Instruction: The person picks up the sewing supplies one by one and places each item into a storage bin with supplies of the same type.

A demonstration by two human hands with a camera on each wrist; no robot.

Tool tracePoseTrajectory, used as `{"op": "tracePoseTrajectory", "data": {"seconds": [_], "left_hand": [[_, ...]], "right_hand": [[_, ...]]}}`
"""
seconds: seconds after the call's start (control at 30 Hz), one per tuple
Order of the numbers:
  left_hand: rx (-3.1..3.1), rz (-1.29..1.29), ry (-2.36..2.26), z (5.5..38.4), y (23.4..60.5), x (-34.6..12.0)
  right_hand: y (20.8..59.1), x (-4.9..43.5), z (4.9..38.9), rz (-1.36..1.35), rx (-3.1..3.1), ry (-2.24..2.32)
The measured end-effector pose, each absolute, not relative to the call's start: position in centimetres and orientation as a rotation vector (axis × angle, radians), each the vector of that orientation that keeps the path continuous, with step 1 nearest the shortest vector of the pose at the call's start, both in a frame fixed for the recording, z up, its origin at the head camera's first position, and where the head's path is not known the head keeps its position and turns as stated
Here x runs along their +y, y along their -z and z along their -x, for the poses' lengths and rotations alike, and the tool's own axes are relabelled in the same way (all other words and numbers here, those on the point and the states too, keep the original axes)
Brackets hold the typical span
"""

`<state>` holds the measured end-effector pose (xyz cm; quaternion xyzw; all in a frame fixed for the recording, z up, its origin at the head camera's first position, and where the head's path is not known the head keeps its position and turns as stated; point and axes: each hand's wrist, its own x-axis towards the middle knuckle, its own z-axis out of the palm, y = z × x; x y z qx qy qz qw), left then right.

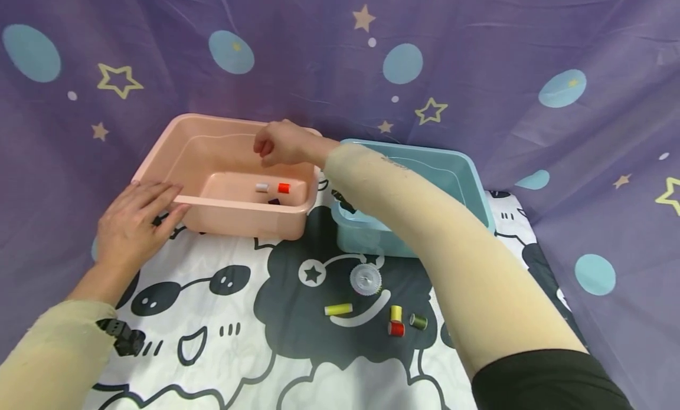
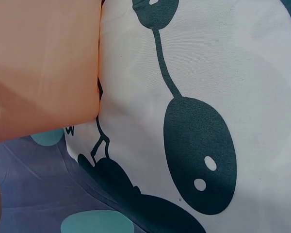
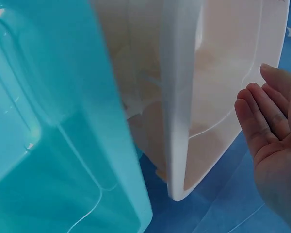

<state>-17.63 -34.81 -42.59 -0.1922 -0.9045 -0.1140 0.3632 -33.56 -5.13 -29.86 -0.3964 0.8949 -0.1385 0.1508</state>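
Right hand (image 1: 278,143) over pink bin (image 1: 159,153), upper centre, fingers loosely curled, holding nothing.
Left hand (image 1: 133,221) flat on bin's left rim. White spool (image 1: 261,187) and red spool (image 1: 284,188) inside, long axes left-right.

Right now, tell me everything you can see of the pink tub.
The pink tub is a rectangular, smooth, plastic-looking bin with rounded corners and a rolled rim, standing upright and open on the printed cloth, close beside the blue tub. Inside lie a white spool, a red spool and a small dark thing. The left hand rests flat against its near left corner. The right hand hovers above its far side, empty, its fingers relaxed.
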Motion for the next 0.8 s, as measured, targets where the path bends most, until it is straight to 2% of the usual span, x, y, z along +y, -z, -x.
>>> {"op": "tracePoseTrajectory", "data": {"seconds": [0.2, 0.5, 0.8], "left_hand": [[-2.308, 0.477, 0.334, 17.8, 42.8, -34.7], [-2.287, 0.447, 0.380, 17.9, 43.0, -34.6], [-2.302, 0.443, 0.396, 18.0, 42.9, -34.5]], "right_hand": [[29.6, -3.5, 32.8, 1.074, 2.563, 0.477], [28.5, -0.2, 31.1, 1.204, 2.527, 0.646], [28.0, 2.1, 28.6, 1.171, 2.471, 0.781]]}}
